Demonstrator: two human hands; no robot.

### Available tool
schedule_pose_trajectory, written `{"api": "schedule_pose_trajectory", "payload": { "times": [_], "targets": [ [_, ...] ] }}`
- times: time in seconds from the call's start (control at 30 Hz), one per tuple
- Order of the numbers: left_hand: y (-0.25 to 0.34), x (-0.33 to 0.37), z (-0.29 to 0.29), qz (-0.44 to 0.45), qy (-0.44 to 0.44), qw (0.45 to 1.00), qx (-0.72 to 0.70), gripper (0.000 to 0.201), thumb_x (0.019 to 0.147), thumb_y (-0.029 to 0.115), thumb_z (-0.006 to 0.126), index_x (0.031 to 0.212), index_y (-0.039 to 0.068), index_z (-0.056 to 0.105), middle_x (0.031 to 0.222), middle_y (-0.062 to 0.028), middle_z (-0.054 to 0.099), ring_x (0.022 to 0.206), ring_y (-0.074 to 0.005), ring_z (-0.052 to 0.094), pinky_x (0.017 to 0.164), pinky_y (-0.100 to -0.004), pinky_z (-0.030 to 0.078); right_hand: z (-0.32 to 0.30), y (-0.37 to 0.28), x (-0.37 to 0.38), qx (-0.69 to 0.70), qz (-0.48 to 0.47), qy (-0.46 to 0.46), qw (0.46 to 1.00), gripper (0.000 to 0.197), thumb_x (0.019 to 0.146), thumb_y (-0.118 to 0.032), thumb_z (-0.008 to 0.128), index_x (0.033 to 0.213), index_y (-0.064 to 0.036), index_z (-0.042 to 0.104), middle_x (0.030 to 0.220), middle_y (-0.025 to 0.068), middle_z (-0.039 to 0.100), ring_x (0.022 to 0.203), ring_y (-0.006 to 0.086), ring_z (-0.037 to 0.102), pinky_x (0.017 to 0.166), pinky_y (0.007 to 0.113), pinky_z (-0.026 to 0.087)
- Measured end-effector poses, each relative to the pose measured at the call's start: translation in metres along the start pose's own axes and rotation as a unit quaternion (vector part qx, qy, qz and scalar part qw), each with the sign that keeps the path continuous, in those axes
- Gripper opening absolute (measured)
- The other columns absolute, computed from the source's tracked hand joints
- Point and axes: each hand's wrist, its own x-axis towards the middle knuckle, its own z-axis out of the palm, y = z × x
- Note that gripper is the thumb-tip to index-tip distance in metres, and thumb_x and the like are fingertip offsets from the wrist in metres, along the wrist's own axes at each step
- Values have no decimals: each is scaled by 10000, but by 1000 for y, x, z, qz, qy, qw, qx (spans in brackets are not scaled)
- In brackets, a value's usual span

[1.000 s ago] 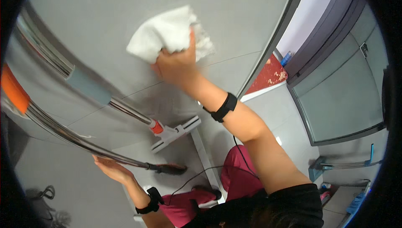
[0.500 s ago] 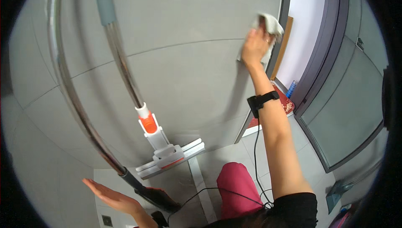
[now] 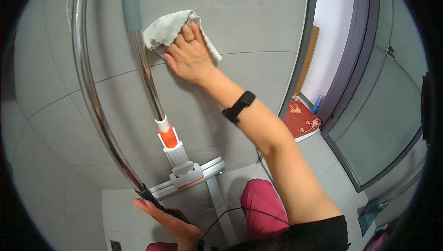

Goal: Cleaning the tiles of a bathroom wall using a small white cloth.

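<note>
My right hand [image 3: 191, 59] presses a pale, damp-looking cloth [image 3: 168, 27] against the grey tiled wall [image 3: 249, 89], fingers bunched over it. The cloth spreads out past the fingertips, just right of a mop's grey grip sleeve. My left hand [image 3: 168, 221] is low down, its fingers stretched out beside the dark lower end of a metal pole [image 3: 94, 103]. It seems to touch that end, though its far side is hidden. Between the pole and my right forearm stands the squeeze mop [image 3: 184, 172], with an orange-and-white joint and a wide head.
To the right, a doorway with a dark frame [image 3: 364, 43] opens beside a frosted glass door [image 3: 378, 126]. A red mat [image 3: 302, 119] and a blue cylinder [image 3: 317, 104] lie by the threshold. A grey-green dustpan-like tool [image 3: 369, 216] stands at the lower right.
My right hand has swept the cloth leftward across the wall, from near the door edge to the mop pole. My left hand has shifted right, closer to the pole's dark end.
</note>
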Motion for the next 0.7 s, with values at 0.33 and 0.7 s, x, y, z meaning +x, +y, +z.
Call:
{"api": "schedule_pose_trajectory", "payload": {
  "times": [0.33,0.7],
  "targets": [
    [-7,-19,12,113,-90,989,3,653,930,413,188,1353,-79,113,1430,-249,58,1340,-336,68,1070,-432,79,-82,112,-121,-173,214,11,961,466,810,-219,464,1201,32,427,1243,235,377,1149,420,316,976,511,222],
    [2,-37,38,135,-181,972,-58,592,909,262,264,1310,-156,143,1387,-350,20,1306,-464,42,1046,-503,80,-80,100,-61,-198,171,88,961,391,757,-220,538,1062,18,476,1135,164,436,1026,351,383,888,468,315]
  ]
}}
